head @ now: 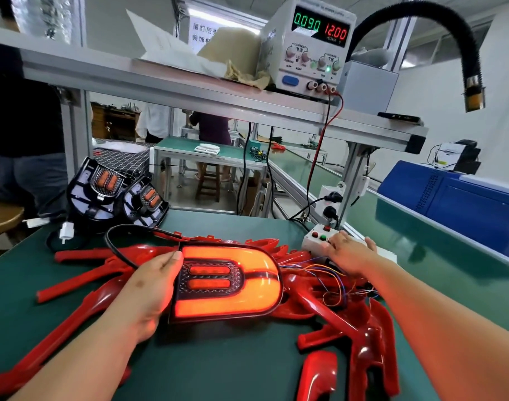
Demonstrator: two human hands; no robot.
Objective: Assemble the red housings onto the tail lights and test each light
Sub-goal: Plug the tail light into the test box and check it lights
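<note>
Left hand (149, 287): fingers wrapped around the left edge of the assembled tail light (228, 282), thumb pressed on the upper left corner of its face, remaining fingers hidden beneath. Grip closed on the lamp; it is held just above the pile of loose red housings (82, 282) on the green bench mat (218, 366). Lamp lit: outer U-shaped band glows orange-red, two inner oblong segments glow dimmer red. Long axis runs left to right, curved end toward the right hand.

Right hand (348, 251): palm down, fingers spread flat over the white switch box (319, 240), holding nothing. Which button it presses cannot be told; two red buttons and one green show beside the fingertips.

Thin coloured wires (331, 280) run from the lamp's right end toward the right wrist; a black cable (117, 247) loops off the lamp's upper left corner. Bench power supply (312, 44) on the shelf reads 0.090 and 12.00.

Two unhoused tail lights (117, 189) stand at the far left of the mat, well apart from both hands.

Judgement: test step in progress on this unit. Lamp lies wholly in the left hand, left of the switch box; the left hand is the nearer for setting it aside, the right is the nearer to the buttons and leads. Unplugging would pull along the lamp's long axis.
</note>
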